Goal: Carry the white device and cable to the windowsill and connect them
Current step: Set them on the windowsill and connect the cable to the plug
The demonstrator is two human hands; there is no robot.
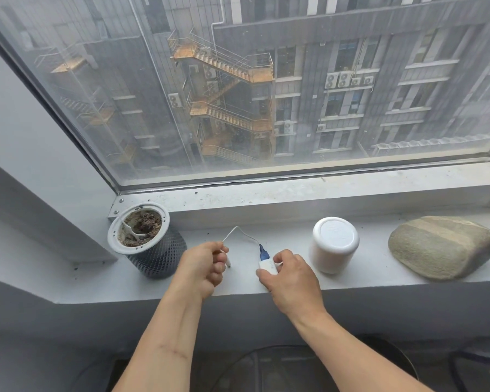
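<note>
Left of the white jar (335,244), the right hand (290,278) pinches the device (267,267), long axis toward the window; the left hand (205,265) grips the cable (239,232), its free plug pointing down.

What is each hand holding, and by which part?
Left hand grips the white cable near its free plug end; right hand pinches the small white device by its sides.

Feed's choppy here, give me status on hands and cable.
Left hand pinching cable free end. Right hand holding white device on windowsill, blue plug seated. Nothing blocking.
</note>
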